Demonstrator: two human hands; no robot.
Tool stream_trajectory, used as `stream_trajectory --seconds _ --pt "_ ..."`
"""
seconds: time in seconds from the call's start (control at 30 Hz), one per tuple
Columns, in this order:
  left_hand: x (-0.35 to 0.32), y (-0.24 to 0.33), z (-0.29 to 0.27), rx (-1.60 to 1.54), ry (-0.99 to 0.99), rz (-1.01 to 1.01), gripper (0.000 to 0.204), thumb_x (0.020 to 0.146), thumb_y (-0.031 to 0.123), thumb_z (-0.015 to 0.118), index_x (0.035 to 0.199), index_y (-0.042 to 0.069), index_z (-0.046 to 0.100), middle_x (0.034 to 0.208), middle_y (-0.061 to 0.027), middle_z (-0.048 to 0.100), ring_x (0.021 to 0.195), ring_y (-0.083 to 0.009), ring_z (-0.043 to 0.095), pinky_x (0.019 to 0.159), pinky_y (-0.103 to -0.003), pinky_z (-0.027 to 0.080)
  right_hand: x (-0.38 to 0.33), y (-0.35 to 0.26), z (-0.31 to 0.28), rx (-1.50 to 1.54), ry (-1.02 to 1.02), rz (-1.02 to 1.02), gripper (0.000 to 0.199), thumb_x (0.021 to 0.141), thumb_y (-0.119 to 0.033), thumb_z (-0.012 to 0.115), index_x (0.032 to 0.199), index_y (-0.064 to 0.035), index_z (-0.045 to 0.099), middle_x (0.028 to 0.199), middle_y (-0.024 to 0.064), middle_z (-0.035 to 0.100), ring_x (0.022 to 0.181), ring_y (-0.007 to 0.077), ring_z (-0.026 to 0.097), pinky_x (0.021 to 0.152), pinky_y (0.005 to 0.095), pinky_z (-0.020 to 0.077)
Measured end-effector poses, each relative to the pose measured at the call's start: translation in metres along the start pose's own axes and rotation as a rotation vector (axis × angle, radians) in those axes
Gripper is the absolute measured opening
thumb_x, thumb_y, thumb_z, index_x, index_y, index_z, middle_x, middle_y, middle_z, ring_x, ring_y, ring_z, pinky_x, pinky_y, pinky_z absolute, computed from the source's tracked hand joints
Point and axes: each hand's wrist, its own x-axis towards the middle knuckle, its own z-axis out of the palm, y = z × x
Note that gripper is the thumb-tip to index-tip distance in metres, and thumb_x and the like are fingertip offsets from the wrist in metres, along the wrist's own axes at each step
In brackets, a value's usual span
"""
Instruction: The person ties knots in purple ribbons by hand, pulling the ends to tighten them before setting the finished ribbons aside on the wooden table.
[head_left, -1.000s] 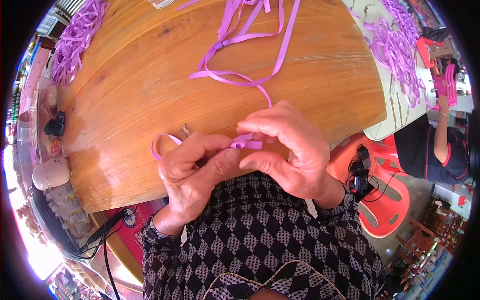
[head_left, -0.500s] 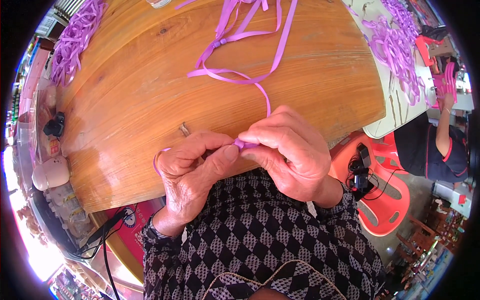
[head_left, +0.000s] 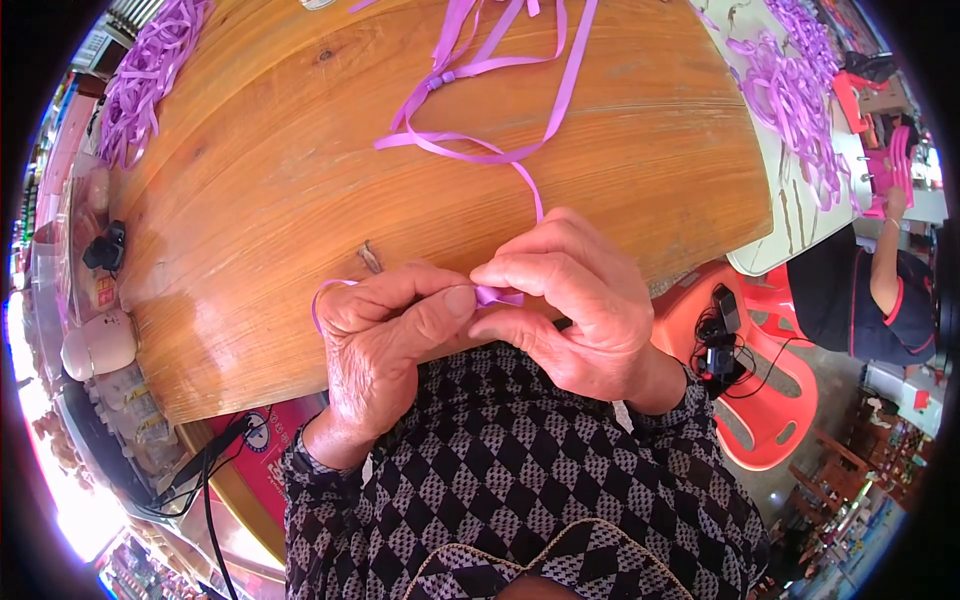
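Observation:
My left hand [head_left: 385,330] pinches a purple ribbon [head_left: 497,296] between thumb and forefinger, just above the table's near edge. A thin loop of ribbon [head_left: 319,300] shows beyond the back of that hand. My right hand [head_left: 580,305] is curled around the same ribbon. Its forefinger touches near the left fingertips, and its thumb stands a little apart below. Whether the ribbon is folded or knotted there is hidden by the fingers. From the top of my right hand the ribbon runs away to a loose purple heap [head_left: 490,60] with a small knot-like bead [head_left: 436,82].
The wooden table [head_left: 250,230] spreads before me. More purple ribbon [head_left: 150,80] lies at the far left, and another pile [head_left: 790,110] on a white table at right. A red plastic stool [head_left: 770,410] holds black cables. A person [head_left: 870,290] stands at the right.
My right thumb has moved down, away from its forefinger, and the right hand has shifted slightly left. The left hand keeps its pinch. The loop beside it has widened a little.

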Motion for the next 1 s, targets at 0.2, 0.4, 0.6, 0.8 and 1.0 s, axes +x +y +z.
stream_trajectory --seconds 0.2,0.4,0.6,0.8,1.0 --pt "0.004 -0.002 -0.006 0.108 -0.093 0.078 0.010 0.081 0.004 0.062 0.079 -0.005 0.065 0.067 -0.0036 0.061 0.059 -0.0063 0.054 0.053 -0.018 0.043 0.001 0.001 0.000 -0.034 -0.043 -0.034 0.032 0.056 -0.004 0.077 0.085 -0.0033 0.062 0.074 0.0059 0.057 0.061 0.0203 0.051 0.050 0.0290 0.0383" --pt "0.004 0.002 -0.006 0.111 -0.148 0.052 0.008 0.080 0.002 0.062 0.080 -0.005 0.065 0.065 -0.0034 0.061 0.057 -0.0058 0.053 0.051 -0.018 0.040 -0.001 0.004 -0.004 0.002 -0.062 -0.019 0.028 0.057 -0.002 0.076 0.081 -0.0038 0.061 0.072 0.0053 0.056 0.059 0.0196 0.050 0.050 0.0289 0.0373" --pt "0.003 0.001 -0.012 0.215 -0.156 0.072 0.007 0.078 0.001 0.064 0.082 -0.005 0.065 0.067 -0.0040 0.063 0.057 -0.0055 0.055 0.051 -0.018 0.040 -0.001 0.002 -0.008 0.028 -0.088 0.039 0.023 0.060 0.002 0.074 0.078 -0.0036 0.060 0.071 0.0056 0.057 0.059 0.0194 0.050 0.050 0.0289 0.0379" --pt "0.004 -0.002 -0.012 0.323 -0.174 0.136 0.008 0.076 0.001 0.067 0.082 -0.004 0.065 0.063 -0.0025 0.062 0.055 -0.0040 0.052 0.049 -0.017 0.039 -0.002 0.001 -0.010 0.057 -0.108 0.046 0.023 0.061 0.002 0.073 0.078 -0.0033 0.060 0.073 0.0064 0.058 0.061 0.0198 0.052 0.052 0.0293 0.0397" --pt "0.005 0.001 -0.008 0.367 -0.203 0.183 0.006 0.074 0.001 0.068 0.078 -0.002 0.064 0.071 -0.0053 0.062 0.061 -0.0079 0.055 0.054 -0.019 0.041 -0.004 0.004 -0.010 0.090 -0.108 0.025 0.025 0.061 0.000 0.074 0.083 -0.0022 0.062 0.076 0.0072 0.059 0.063 0.0204 0.053 0.054 0.0289 0.0413"
